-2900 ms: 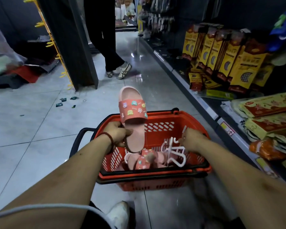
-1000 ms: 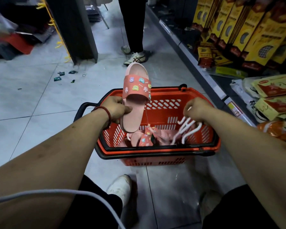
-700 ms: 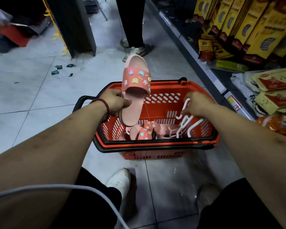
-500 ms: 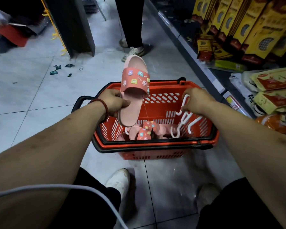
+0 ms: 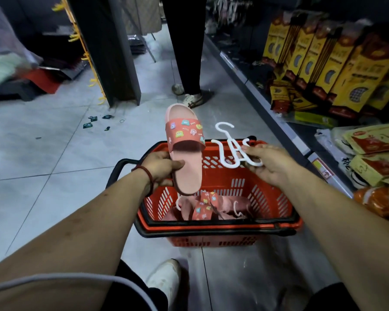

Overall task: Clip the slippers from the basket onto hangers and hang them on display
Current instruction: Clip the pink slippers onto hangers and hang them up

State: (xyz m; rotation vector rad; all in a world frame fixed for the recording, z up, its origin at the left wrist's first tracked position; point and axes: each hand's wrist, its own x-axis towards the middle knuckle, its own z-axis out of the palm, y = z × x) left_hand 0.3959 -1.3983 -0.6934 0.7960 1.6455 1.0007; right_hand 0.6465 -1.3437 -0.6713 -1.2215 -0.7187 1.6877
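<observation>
We hold the pink slipper (image 5: 185, 153) above the left side of the basket (image 5: 211, 227). The grip of our left hand (image 5: 164, 168) pinches its edge near the heel, and the grip of our right hand (image 5: 268, 164) pinches the white hanger (image 5: 231, 147) above the basket's far rim. The slipper's long axis runs heel to toe away from us, with the toe beyond that far rim. We should keep it steady and bring the hanger's clip squarely onto its edge.

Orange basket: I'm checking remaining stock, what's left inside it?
Inside the basket lie heaped pink slippers with white hanger hooks among them. The near rim and the held slipper hide part of the pile, so no count.
</observation>
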